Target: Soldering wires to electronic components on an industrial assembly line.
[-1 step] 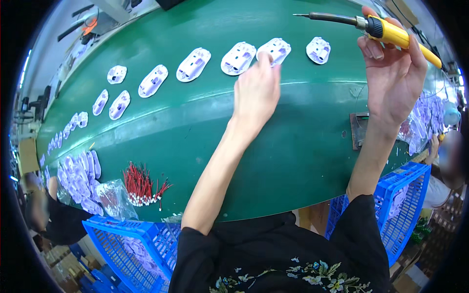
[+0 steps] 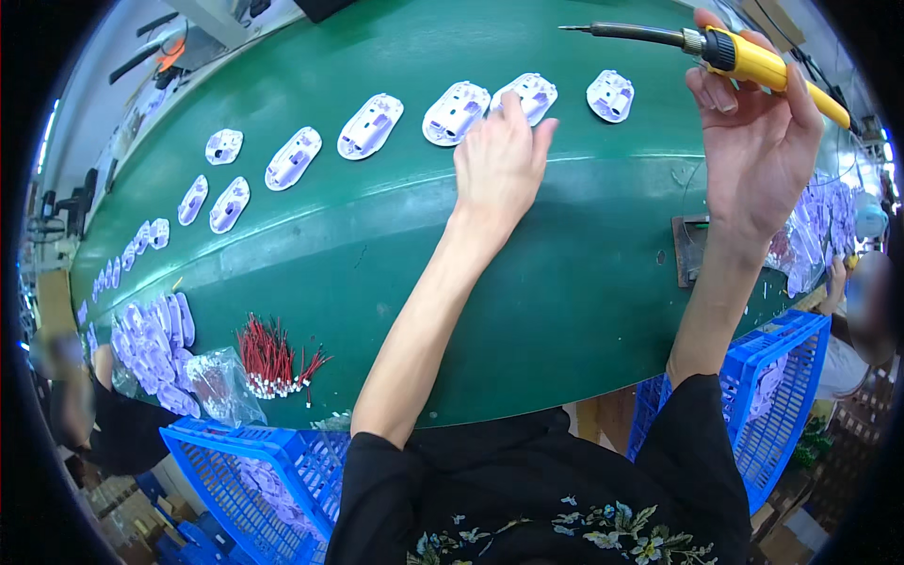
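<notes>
My right hand (image 2: 753, 151), raised over the right side of the table, is closed around the yellow handle of a soldering iron (image 2: 749, 64). Its dark metal tip points left, above the table. At the back middle, my left hand (image 2: 496, 162) lies over the near edge of a white plastic shell (image 2: 529, 94), thumb stretched out to the right. Some of its fingers are hidden behind the hand, but no held thing shows. Just left sits another oval shell (image 2: 456, 114); a smaller, rounder shell (image 2: 610, 96) sits to the right.
More shells (image 2: 370, 126) run leftward across the green table (image 2: 527, 311). Red wires with white connectors (image 2: 268, 358) lie at the front left beside a plastic bag (image 2: 224, 386) and piled shells (image 2: 153, 353). Blue crates (image 2: 254, 471) stand below the edge. Other people work at both sides.
My left thumb has swung out to the right, away from the fingers, and the left hand has shifted slightly. The soldering iron stays in my right hand, almost unmoved.
</notes>
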Available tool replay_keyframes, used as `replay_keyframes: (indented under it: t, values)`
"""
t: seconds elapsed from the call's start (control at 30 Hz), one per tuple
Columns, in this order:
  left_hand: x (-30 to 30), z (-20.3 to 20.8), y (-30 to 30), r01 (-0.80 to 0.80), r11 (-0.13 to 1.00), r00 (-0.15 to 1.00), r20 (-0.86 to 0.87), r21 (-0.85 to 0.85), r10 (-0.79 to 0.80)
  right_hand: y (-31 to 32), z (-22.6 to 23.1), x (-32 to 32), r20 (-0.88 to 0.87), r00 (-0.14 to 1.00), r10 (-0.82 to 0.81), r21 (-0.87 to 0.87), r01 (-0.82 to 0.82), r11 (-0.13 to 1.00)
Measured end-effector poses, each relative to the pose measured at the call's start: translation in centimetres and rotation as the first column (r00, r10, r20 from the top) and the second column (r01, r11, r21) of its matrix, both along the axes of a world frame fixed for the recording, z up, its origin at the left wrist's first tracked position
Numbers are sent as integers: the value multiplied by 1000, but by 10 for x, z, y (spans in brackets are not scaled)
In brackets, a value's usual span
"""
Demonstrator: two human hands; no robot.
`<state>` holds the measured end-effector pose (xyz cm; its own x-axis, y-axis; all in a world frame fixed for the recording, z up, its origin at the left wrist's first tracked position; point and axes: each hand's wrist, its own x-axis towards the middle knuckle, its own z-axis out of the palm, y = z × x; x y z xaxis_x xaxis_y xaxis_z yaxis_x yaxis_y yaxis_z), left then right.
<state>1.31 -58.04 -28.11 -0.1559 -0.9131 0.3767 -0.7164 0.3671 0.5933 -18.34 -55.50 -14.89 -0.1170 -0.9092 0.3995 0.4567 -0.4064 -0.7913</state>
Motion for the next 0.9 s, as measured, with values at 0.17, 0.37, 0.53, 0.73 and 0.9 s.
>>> replay_keyframes:
  t: [0.17,0.37,0.53,0.73,0.9]
  values:
    - [-21,-14,-29,-23,999,979,202,48,13,2,3,-2,-15,998,-58,0,58,998]
    - [5,-17,-10,25,999,996,91,-39,-21,6,9,-1,-39,994,-102,-12,101,995]
    - [17,-23,0,-76,991,996,-61,-106,69,7,4,-3,-22,997,-74,22,75,997]
    - [43,-18,-17,-230,972,971,49,-50,233,6,6,-6,-32,999,-16,-25,15,1000]
    - [74,-1,10,-172,976,985,-52,-136,167,5,0,0,-41,999,-13,-12,13,1000]
